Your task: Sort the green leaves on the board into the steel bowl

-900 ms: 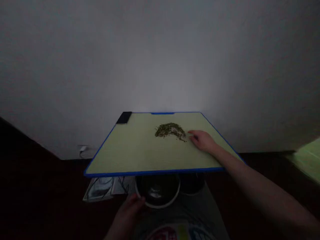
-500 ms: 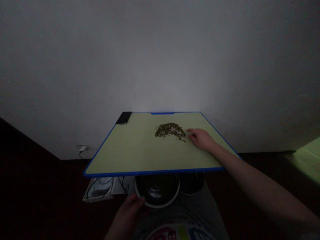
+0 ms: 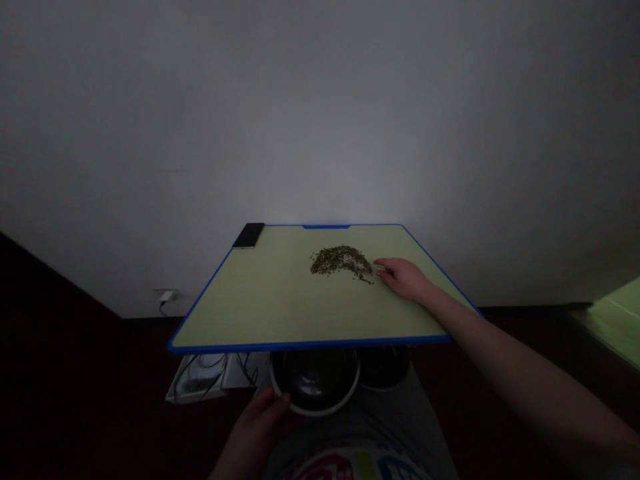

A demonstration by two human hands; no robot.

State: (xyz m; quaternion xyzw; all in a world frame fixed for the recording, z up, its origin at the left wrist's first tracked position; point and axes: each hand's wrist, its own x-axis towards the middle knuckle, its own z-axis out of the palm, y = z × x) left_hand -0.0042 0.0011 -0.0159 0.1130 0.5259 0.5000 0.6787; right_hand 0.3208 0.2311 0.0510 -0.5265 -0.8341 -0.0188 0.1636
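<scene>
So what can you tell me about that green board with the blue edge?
The board is flat and rectangular, pale green on top, with a thin blue edging and a short blue tab at the middle of its far side. Its far side points toward a pale wall, and its near edge hides part of a dark bowl. A small heap of dark green grains sits near the far middle, a black phone lies at the far left corner, and the person's right hand appears to rest on its right part.
</scene>
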